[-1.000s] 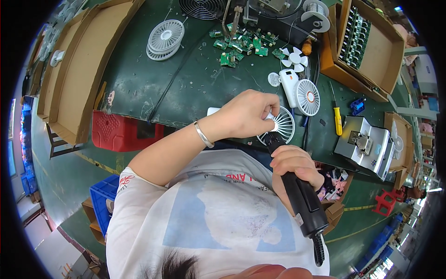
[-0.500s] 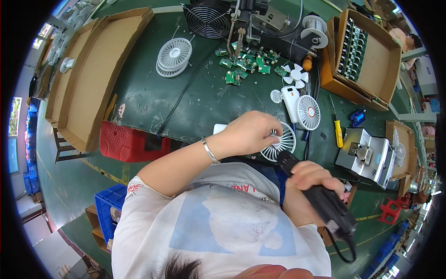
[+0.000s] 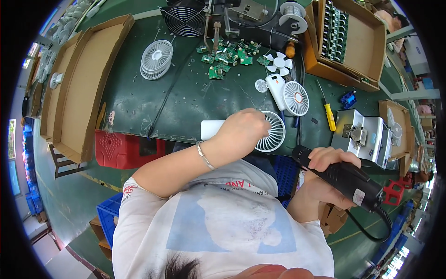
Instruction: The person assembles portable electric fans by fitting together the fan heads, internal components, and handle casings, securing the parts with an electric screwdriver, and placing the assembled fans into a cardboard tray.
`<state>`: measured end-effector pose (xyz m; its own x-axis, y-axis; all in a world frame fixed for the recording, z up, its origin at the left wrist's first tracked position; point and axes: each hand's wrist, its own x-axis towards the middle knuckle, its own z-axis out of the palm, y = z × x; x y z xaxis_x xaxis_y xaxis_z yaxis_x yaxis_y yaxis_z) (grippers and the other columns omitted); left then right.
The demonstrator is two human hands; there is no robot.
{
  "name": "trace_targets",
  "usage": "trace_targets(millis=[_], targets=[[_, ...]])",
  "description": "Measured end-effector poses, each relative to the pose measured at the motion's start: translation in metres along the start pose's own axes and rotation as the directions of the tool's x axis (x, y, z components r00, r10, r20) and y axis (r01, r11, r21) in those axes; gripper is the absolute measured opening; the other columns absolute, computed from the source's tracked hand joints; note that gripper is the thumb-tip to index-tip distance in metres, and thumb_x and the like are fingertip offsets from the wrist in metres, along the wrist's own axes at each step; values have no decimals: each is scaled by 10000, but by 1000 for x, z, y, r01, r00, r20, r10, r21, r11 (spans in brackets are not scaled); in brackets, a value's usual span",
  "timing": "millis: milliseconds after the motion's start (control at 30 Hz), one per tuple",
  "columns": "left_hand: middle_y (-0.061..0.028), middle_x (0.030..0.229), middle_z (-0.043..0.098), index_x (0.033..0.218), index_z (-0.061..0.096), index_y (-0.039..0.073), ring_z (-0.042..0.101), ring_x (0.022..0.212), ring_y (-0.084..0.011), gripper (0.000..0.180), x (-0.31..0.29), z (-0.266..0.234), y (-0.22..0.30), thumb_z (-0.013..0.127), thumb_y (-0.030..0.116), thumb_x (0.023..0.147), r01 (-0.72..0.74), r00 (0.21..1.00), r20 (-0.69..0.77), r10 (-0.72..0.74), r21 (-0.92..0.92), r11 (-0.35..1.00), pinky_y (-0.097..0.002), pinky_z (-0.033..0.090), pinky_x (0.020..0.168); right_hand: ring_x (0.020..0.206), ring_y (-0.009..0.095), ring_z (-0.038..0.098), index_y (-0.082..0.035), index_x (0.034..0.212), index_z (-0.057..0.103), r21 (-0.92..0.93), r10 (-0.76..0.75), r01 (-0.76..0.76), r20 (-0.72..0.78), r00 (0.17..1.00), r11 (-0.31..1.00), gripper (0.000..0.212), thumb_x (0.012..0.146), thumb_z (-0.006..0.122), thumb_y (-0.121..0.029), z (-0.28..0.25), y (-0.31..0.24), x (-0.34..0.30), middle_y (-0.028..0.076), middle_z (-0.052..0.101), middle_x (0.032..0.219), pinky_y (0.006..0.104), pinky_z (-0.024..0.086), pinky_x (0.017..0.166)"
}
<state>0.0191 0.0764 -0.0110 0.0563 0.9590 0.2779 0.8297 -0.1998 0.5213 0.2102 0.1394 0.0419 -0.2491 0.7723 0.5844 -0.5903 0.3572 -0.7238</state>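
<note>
Near the table's front edge lies a white handheld fan, its handle (image 3: 211,129) pointing left and its round slatted cage (image 3: 273,135) on the right. My left hand (image 3: 244,130), with a silver bangle on its wrist, bends over the fan with its fingers curled down onto the cage's middle. The hand hides the neck and the exact fingertip contact. In my right hand (image 3: 332,169) is a black corded electric screwdriver (image 3: 355,183), gripped around its body. Its front end is just off the table's edge, apart from the fan and to its right.
Beyond my hands lie another white fan (image 3: 295,98), a white fan blade (image 3: 279,63), green circuit boards (image 3: 239,56) and stacked fan cages (image 3: 157,56). On the right are a yellow screwdriver (image 3: 330,116), a metal fixture (image 3: 360,135) and a cardboard box (image 3: 362,46). A solder spool (image 3: 292,17) stands behind.
My right hand has drawn the electric screwdriver away from the fan's cage, to the right. My left hand stays at the fan, its fingers now more hidden. The whole view has shifted slightly.
</note>
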Motion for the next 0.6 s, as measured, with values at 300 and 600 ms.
trace_targets(millis=[300,600], targets=[[-190,1307,528,1281,468,-37,509,1229,-278,390,-27,-31,32,413,228,999,269,853,451,-264,-812,-518,-368,389,1053,472,174,446,-19,1128,550,81,-208,217,-116,971,973,776,796,450,-714,16,-24,16,51,488,614,327,395,513],[-223,1377,462,1347,396,-18,453,1292,-280,505,-31,-16,37,334,357,1015,261,854,456,-252,-792,-552,-378,356,1076,465,199,530,-7,1068,467,166,-82,30,317,945,986,747,810,530,-706,34,-15,18,88,549,626,355,461,478]])
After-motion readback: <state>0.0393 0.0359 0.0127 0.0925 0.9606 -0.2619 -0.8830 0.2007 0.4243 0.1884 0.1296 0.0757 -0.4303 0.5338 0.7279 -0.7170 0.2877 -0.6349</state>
